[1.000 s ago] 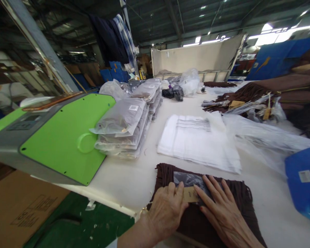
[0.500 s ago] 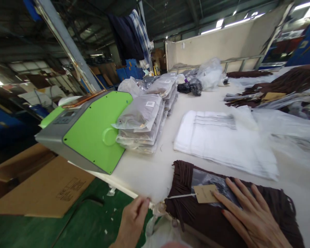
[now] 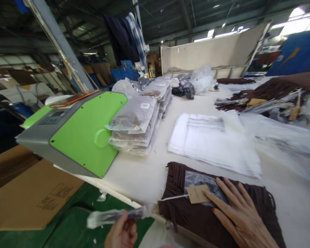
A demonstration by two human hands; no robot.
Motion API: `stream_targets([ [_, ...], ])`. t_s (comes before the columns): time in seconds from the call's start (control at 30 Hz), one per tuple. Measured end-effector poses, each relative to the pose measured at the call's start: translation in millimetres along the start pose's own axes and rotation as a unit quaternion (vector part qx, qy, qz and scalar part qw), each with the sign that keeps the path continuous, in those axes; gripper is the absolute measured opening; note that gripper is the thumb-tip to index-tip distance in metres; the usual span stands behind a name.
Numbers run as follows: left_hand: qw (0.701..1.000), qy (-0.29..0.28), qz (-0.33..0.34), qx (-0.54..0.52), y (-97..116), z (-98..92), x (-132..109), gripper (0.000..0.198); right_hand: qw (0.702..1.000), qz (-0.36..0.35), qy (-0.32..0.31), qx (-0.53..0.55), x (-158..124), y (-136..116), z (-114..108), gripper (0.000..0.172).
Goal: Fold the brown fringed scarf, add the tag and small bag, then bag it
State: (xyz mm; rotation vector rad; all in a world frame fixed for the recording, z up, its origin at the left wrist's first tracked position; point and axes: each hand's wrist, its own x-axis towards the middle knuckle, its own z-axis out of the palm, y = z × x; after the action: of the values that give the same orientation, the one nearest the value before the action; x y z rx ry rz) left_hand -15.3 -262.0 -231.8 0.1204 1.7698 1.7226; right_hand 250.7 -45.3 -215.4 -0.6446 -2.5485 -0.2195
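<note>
My right hand point(image 3: 237, 213) lies flat with spread fingers on a folded dark brown fringed garment point(image 3: 193, 222) at the near table edge. Its fingertips touch a kraft paper tag point(image 3: 197, 194), tied on a white string, and dark clear-wrapped packaging point(image 3: 196, 179) lying on the garment. At the lower centre, left of the garment, my left hand point(image 3: 122, 230) pinches a narrow strip of clear plastic with something dark inside point(image 3: 113, 216), blurred by motion.
A green and grey machine point(image 3: 90, 134) stands at the left table edge. Beside it are stacked bagged garments point(image 3: 135, 117). White plastic bags point(image 3: 204, 141) lie mid-table; more brown garments point(image 3: 281, 89) are at right. An open cardboard box point(image 3: 41, 196) is at lower left.
My left hand has moved down and left from the table edge and now holds the plastic strip. My right hand still rests on the garment. The view has shifted slightly.
</note>
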Motion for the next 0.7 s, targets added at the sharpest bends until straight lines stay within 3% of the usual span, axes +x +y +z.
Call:
stream_targets([
  [0.07,0.985,0.062,0.129,0.092,22,2.8,-3,0.023,1.000,0.007,0.002,-0.002,1,-1,-1,0.047],
  [0.1,0.965,0.069,0.198,0.161,34,11.3,-4,0.020,1.000,0.005,0.002,-0.007,1,-1,-2,0.047],
  [0.17,0.885,-0.007,0.353,0.304,54,40.5,-6,0.015,1.000,-0.001,0.000,-0.022,2,-2,-4,0.047],
  [0.23,0.776,-0.152,0.474,0.388,66,78.4,-7,0.015,0.999,-0.007,-0.003,-0.033,2,-2,-6,0.048],
  [0.3,0.675,-0.239,0.538,0.445,67,113.5,-7,0.014,0.999,-0.014,-0.007,-0.036,4,-1,-9,0.048],
  [0.37,0.616,-0.261,0.542,0.509,61,137.8,-5,0.012,0.999,-0.020,-0.012,-0.033,6,-1,-11,0.047],
  [0.4,0.602,-0.263,0.530,0.537,57,145.1,-4,0.011,0.999,-0.021,-0.015,-0.030,6,-1,-13,0.047],
  [0.47,0.604,-0.270,0.492,0.565,53,152.2,-1,0.012,0.999,-0.019,-0.023,-0.024,7,-1,-14,0.046],
  [0.63,0.709,-0.332,0.345,0.518,61,154.4,10,0.018,1.000,-0.002,-0.017,0.004,2,-2,-13,0.047],
  [0.7,0.722,-0.356,0.310,0.505,65,155.9,12,0.019,0.999,0.014,0.016,0.033,-1,-3,-14,0.043],
])
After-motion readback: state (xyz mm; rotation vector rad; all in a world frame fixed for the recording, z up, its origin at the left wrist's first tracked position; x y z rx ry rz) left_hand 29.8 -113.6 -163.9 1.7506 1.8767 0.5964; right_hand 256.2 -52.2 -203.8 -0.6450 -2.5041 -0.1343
